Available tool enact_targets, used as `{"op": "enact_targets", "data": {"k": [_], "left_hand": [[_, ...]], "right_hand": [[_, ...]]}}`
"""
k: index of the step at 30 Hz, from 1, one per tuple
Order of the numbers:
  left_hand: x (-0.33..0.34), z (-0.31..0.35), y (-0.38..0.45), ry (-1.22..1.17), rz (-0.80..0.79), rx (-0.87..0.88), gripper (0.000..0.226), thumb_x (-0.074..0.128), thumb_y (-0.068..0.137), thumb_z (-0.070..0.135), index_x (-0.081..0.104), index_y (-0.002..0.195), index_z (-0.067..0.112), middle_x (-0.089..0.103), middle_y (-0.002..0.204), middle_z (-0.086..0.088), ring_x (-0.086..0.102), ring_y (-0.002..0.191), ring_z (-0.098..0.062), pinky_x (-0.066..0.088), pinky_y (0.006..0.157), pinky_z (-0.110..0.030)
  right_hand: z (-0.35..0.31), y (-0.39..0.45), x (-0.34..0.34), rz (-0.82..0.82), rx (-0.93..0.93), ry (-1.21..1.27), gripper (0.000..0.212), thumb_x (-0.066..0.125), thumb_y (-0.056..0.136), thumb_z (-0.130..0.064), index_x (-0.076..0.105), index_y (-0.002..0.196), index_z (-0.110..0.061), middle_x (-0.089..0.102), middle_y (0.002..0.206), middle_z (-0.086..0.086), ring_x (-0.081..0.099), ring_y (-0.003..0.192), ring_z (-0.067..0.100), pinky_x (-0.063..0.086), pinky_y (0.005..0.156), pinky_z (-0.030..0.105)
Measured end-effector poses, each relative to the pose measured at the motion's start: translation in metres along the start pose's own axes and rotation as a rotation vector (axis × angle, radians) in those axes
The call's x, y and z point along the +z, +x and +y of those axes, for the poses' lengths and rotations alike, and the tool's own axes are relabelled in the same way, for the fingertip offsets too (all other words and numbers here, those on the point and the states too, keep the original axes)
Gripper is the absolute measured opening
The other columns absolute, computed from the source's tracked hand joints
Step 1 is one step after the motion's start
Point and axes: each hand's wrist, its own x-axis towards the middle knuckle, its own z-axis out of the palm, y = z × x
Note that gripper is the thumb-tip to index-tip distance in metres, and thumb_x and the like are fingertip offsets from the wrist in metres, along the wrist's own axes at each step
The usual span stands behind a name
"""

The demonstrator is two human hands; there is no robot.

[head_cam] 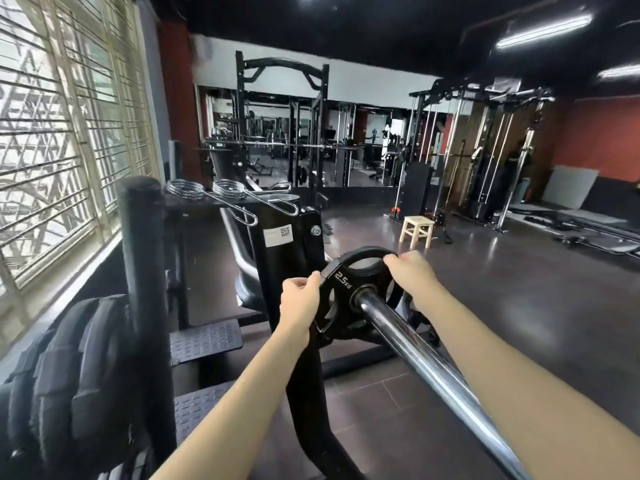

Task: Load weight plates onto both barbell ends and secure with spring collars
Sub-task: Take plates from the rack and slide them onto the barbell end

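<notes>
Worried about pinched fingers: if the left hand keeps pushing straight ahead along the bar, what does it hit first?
Probably the black machine upright just behind the 2.5 kg plate that the left hand grips. How far behind it stands is unclear from this view.

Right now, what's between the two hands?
In the head view, the 2.5 kg plate on the barbell sleeve lies between the left hand and the right hand; both grip its rim.

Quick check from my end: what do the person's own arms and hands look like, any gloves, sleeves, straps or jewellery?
Both arms are bare along their whole visible length, with no sleeves in view. The left hand and right hand wear no gloves, wraps or straps. No watch, wristband or ring shows on the sides facing the camera; the fingertips are hidden behind the plate.
</notes>
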Motion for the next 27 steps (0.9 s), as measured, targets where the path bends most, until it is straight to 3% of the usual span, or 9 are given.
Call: {"op": "enact_targets", "data": {"k": [2, 3, 5, 9, 12, 18, 23, 25, 27], "left_hand": [[-0.022, -0.004, -0.027, -0.104, -0.015, -0.043, 0.020, 0.057, 0.099, 0.036, 0.060, 0.097, 0.017, 0.065, 0.085, 0.001, 0.059, 0.078, -0.011, 0.050, 0.079, -0.030], [-0.036, -0.009, -0.037, -0.140, -0.032, -0.060, 0.015, 0.055, 0.103, 0.028, 0.061, 0.095, 0.017, 0.065, 0.079, 0.003, 0.059, 0.075, -0.011, 0.049, 0.075, -0.029], [-0.068, -0.016, -0.061, -0.166, -0.053, -0.046, 0.018, 0.052, 0.105, 0.022, 0.064, 0.093, 0.015, 0.065, 0.073, 0.004, 0.061, 0.070, -0.012, 0.047, 0.068, -0.026], [-0.146, -0.033, -0.084, -0.279, 0.143, -0.058, 0.025, 0.049, 0.103, 0.015, 0.057, 0.080, 0.017, 0.056, 0.058, 0.007, 0.053, 0.051, -0.009, 0.037, 0.059, -0.025], [-0.208, -0.045, -0.094, -0.339, 0.299, -0.093, 0.026, 0.047, 0.103, 0.015, 0.055, 0.078, 0.018, 0.050, 0.046, 0.011, 0.045, 0.035, -0.003, 0.035, 0.044, -0.017], [-0.321, -0.059, -0.103, -0.449, 0.524, -0.155, 0.029, 0.043, 0.103, 0.015, 0.053, 0.076, 0.017, 0.045, 0.056, 0.004, 0.036, 0.035, -0.006, 0.025, 0.033, -0.013], [-0.400, -0.082, -0.090, -0.632, 0.680, -0.274, 0.031, 0.048, 0.104, 0.040, 0.055, 0.089, 0.014, 0.048, 0.075, -0.002, 0.044, 0.057, -0.014, 0.034, 0.053, -0.026], [-0.423, -0.081, -0.078, -0.701, 0.635, -0.375, 0.041, 0.049, 0.101, 0.050, 0.054, 0.110, 0.010, 0.054, 0.086, -0.007, 0.052, 0.068, -0.018, 0.042, 0.060, -0.029], [-0.438, -0.080, -0.064, -0.753, 0.581, -0.464, 0.050, 0.048, 0.100, 0.056, 0.056, 0.115, 0.009, 0.057, 0.098, -0.012, 0.057, 0.085, -0.026, 0.052, 0.073, -0.032]], "right_hand": [[-0.011, -0.031, 0.003, 0.103, -0.171, -0.112, 0.016, 0.055, 0.095, -0.025, 0.066, 0.091, -0.016, 0.065, 0.096, 0.005, 0.061, 0.095, 0.028, 0.047, 0.074, 0.032], [-0.017, -0.048, 0.007, 0.091, -0.252, -0.128, 0.014, 0.054, 0.097, -0.023, 0.066, 0.092, -0.018, 0.064, 0.092, 0.002, 0.061, 0.087, 0.020, 0.047, 0.070, 0.028], [-0.031, -0.084, 0.018, -0.077, -0.397, -0.118, 0.015, 0.053, 0.100, -0.025, 0.063, 0.088, -0.020, 0.062, 0.081, -0.004, 0.058, 0.074, 0.012, 0.041, 0.061, 0.025], [-0.055, -0.137, 0.074, -0.377, -0.502, -0.181, 0.023, 0.054, 0.096, -0.033, 0.069, 0.085, -0.020, 0.072, 0.090, 0.001, 0.064, 0.092, 0.027, 0.049, 0.079, 0.036], [-0.076, -0.178, 0.115, -0.484, -0.524, -0.167, 0.028, 0.052, 0.097, -0.034, 0.072, 0.093, -0.016, 0.074, 0.098, 0.007, 0.064, 0.095, 0.029, 0.051, 0.084, 0.038], [-0.126, -0.231, 0.203, -0.622, -0.602, -0.191, 0.030, 0.050, 0.095, -0.039, 0.071, 0.091, -0.018, 0.076, 0.094, 0.003, 0.067, 0.096, 0.026, 0.054, 0.092, 0.042], [-0.180, -0.255, 0.304, -0.688, -0.688, -0.337, 0.028, 0.048, 0.092, -0.040, 0.065, 0.089, -0.018, 0.074, 0.102, 0.009, 0.064, 0.102, 0.034, 0.051, 0.096, 0.042], [-0.202, -0.262, 0.343, -0.687, -0.717, -0.407, 0.028, 0.047, 0.099, -0.037, 0.063, 0.088, -0.017, 0.070, 0.100, 0.011, 0.061, 0.100, 0.033, 0.047, 0.099, 0.038], [-0.218, -0.264, 0.378, -0.712, -0.717, -0.445, 0.029, 0.046, 0.102, -0.036, 0.065, 0.087, -0.020, 0.066, 0.088, 0.005, 0.059, 0.088, 0.027, 0.048, 0.089, 0.029]]}}
